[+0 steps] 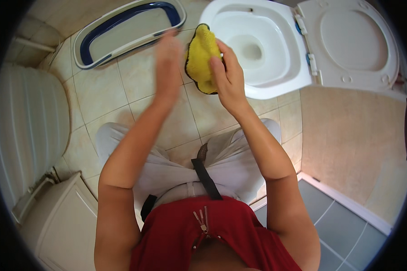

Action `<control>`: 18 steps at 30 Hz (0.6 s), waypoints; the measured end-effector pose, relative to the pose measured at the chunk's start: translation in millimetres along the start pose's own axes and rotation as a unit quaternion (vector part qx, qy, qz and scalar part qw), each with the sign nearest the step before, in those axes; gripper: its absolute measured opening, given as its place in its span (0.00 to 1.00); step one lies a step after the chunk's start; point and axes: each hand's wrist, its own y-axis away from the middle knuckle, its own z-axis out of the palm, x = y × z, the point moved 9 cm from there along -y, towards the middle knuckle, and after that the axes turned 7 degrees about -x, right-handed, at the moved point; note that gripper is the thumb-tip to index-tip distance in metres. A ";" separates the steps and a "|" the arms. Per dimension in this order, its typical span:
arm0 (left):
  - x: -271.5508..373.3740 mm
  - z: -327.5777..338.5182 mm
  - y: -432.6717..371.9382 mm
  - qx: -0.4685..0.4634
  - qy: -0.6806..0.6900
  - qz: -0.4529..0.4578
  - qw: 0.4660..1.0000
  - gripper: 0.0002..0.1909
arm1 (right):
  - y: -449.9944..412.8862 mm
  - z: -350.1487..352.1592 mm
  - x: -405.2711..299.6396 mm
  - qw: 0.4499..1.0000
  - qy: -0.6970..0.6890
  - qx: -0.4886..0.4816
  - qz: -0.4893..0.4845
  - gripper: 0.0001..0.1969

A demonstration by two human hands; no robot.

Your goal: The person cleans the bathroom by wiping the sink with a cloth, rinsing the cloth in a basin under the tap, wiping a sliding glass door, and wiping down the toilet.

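My right hand (229, 74) grips a yellow cloth with a dark edge (203, 61) over the tiled floor, beside the front rim of a white toilet bowl (220, 13). The toilet seat and lid (356, 40) are raised, and water stands at the bottom of the bowl. To the left of the cloth is my left hand (169, 64), blurred and apart from it, near the rim of a basin; nothing shows in it, but its fingers are not clear.
A white and dark blue plastic basin (112, 57) lies on the beige floor tiles (101, 81) at the upper left. A ribbed pale surface (30, 115) and a cream cabinet (68, 223) stand at the left. At the lower right, a pale threshold (346, 200) borders grey tiles (342, 216).
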 end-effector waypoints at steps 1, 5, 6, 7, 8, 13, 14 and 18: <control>5.3 13.6 6.3 -0.024 -0.007 0.049 0.999 0.28 | 0.5 12.1 -0.1 0.998 0.009 -0.069 -0.009 0.17; -82.3 42.1 19.8 -0.001 0.178 -0.073 0.981 0.23 | 19.1 6.8 12.3 0.967 0.224 -0.106 -0.058 0.22; -92.3 43.2 22.9 0.011 0.162 -0.065 0.985 0.24 | 24.4 14.5 -0.6 0.947 0.281 -0.112 -0.108 0.23; -97.7 41.1 31.2 0.024 0.143 -0.061 0.987 0.26 | 35.3 24.3 -14.3 0.923 0.331 -0.115 -0.155 0.23; -102.4 40.6 37.7 0.046 0.127 -0.053 0.989 0.27 | 42.7 26.2 -7.2 0.926 0.327 -0.122 -0.141 0.24; -118.5 52.3 51.0 0.129 0.055 -0.065 0.988 0.30 | 52.5 -29.9 -23.1 0.884 0.409 -0.034 -0.223 0.26; -124.4 46.3 49.2 0.163 0.052 -0.083 0.982 0.29 | 46.7 -23.5 -2.6 0.868 0.455 -0.115 -0.160 0.28; -114.6 36.1 12.8 0.164 0.022 -0.040 0.985 0.25 | 51.7 -33.3 51.7 0.825 0.530 -0.178 -0.082 0.33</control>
